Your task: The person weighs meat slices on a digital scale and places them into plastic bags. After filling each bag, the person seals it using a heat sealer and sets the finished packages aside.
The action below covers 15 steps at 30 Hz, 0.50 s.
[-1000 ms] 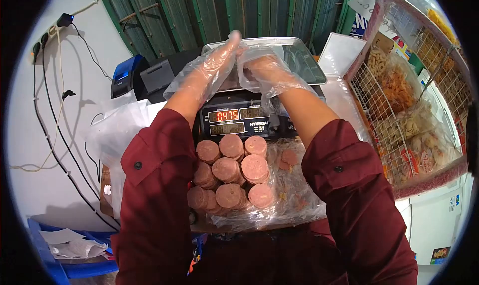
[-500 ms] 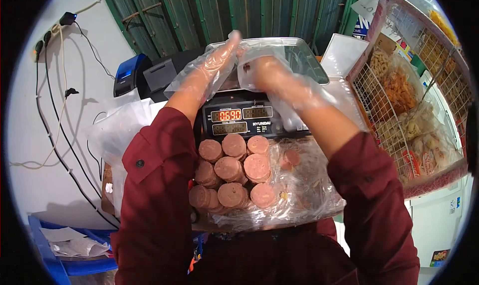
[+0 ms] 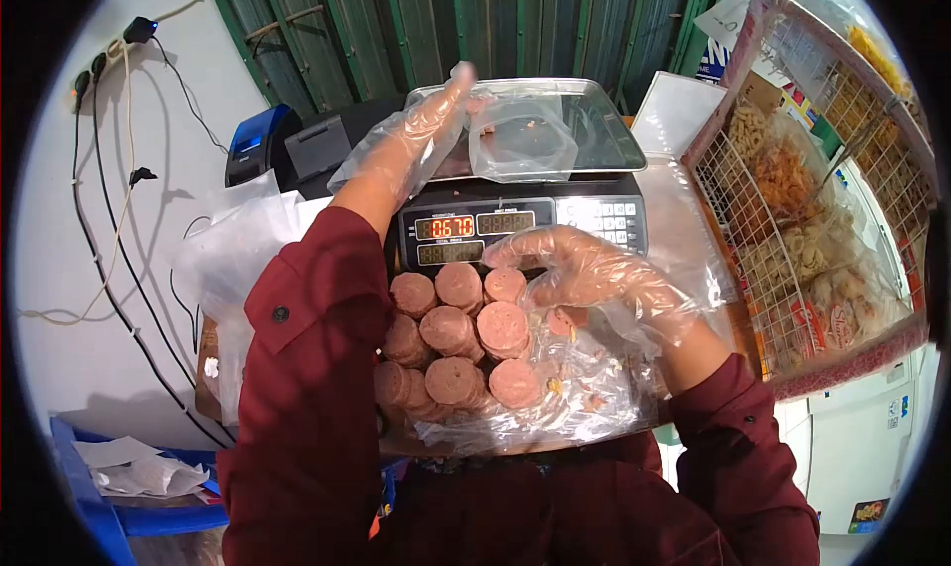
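Observation:
On the scale's metal tray (image 3: 609,120) lies a clear plastic bag (image 3: 555,165) with its mouth spread and a few small pink bits inside. My left hand (image 3: 431,120), in a clear plastic glove, is at the bag's left side with its fingers closed on the film. Several stacks of round pink meat slices (image 3: 454,330) stand on plastic sheeting in front of the scale. My gloved right hand (image 3: 599,277) is at the back right stack (image 3: 505,286), thumb and fingers apart and curved towards it, holding nothing. Loose slice pieces (image 3: 565,321) lie below this hand.
The black digital scale (image 3: 599,219) shows red digits. A label printer (image 3: 263,150) and white plastic bags (image 3: 238,229) are at left. To the right stands a wire rack (image 3: 753,170) with bagged food. Cables hang on the left wall; a blue chair (image 3: 109,512) is below.
My right hand has moved from the bag's mouth down and right to the stacks, uncovering the scale's keypad. The left hand stays by the bag. The displayed reading is lower.

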Available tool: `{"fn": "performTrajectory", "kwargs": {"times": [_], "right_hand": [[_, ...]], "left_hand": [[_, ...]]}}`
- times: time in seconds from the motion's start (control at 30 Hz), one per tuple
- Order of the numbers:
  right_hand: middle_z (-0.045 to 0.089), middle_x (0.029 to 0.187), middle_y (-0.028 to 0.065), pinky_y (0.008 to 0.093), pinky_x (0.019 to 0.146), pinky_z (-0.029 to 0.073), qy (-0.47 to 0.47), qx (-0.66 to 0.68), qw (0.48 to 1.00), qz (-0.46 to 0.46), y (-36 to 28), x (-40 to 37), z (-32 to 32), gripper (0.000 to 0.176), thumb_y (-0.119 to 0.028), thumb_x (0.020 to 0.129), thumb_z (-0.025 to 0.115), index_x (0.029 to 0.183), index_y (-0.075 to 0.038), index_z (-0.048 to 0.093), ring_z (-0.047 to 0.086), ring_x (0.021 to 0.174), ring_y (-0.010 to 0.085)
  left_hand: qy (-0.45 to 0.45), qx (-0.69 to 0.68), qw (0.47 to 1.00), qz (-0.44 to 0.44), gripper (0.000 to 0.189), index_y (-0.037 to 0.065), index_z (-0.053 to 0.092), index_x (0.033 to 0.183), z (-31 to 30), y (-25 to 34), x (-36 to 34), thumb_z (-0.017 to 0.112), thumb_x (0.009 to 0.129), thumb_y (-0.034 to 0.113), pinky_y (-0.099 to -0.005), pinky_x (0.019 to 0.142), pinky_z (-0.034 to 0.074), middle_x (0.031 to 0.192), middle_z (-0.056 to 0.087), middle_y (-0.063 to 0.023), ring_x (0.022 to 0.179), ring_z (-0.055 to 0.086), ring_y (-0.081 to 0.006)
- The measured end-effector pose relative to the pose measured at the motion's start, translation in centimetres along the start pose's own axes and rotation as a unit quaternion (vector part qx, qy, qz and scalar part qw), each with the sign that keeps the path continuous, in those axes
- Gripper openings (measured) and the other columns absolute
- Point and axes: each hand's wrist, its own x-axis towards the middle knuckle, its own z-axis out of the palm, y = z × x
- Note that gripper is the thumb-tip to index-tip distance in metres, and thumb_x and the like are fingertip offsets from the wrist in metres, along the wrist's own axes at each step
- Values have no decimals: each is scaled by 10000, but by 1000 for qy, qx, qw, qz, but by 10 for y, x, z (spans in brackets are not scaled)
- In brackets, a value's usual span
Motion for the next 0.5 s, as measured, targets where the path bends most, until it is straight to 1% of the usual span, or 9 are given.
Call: {"fn": "performTrajectory", "kwargs": {"times": [0.07,0.17,0.2,0.27,0.3,0.37,0.4,0.47,0.5], "right_hand": [[636,1296,135,356,1031,475,16,-8,1000,-10,1,2,1,585,68,736,722,1303,-23,612,597,1180,218],[645,1266,123,351,1012,483,19,-26,999,-3,-1,2,1,527,29,745,748,1257,-32,640,602,1167,218],[645,1266,123,351,1012,483,20,-25,999,-3,0,2,3,527,29,745,748,1257,-32,640,602,1167,218],[655,1215,113,351,985,492,27,38,999,23,3,3,5,490,9,736,748,1215,-20,649,610,1142,215],[655,1215,113,351,985,492,27,37,999,23,6,4,4,490,9,736,748,1215,-20,649,610,1142,215],[662,1171,105,357,951,505,13,-82,990,-111,5,5,5,460,6,727,727,1180,-10,651,621,1103,206],[662,1171,105,357,951,505,13,-82,990,-111,1,4,6,460,6,727,727,1180,-10,651,621,1103,206],[661,1159,103,354,935,511,5,-47,999,-8,-9,0,8,438,23,718,697,1153,5,648,618,1099,200],[661,1159,103,354,935,511,5,-46,999,-7,-5,1,8,438,23,718,697,1153,5,648,618,1099,200]], "left_hand": [[1,2,1000,7,836,95,613,1343,1,2,0,468,882,777,-332,1006,508,1416,536,-179,1104,666,-276],[-4,-20,1000,-3,853,73,606,1344,1,0,1,481,877,775,-334,1015,506,1416,536,-177,1094,668,-281],[-8,-22,1000,-2,876,61,593,1354,2,0,-1,490,867,782,-346,1019,505,1423,529,-178,1117,654,-287],[-12,-25,1000,0,900,49,580,1364,2,0,-1,499,858,789,-359,1024,504,1430,522,-178,1139,640,-292],[-1,-20,1000,2,908,49,574,1371,2,0,-1,500,854,792,-369,1031,500,1439,512,-181,1170,621,-301],[10,-15,1000,5,917,50,568,1378,3,1,-2,501,850,796,-380,1038,497,1448,502,-184,1202,602,-310],[10,-10,1000,6,915,50,565,1382,4,2,-3,501,853,794,-379,1036,499,1454,495,-186,1219,592,-317],[9,-5,1000,7,913,50,562,1385,3,1,-2,501,855,791,-378,1033,500,1461,488,-189,1235,582,-324],[2,-12,1000,14,911,51,563,1384,1,-1,2,493,858,791,-374,1033,500,1459,489,-195,1236,582,-330]]}}
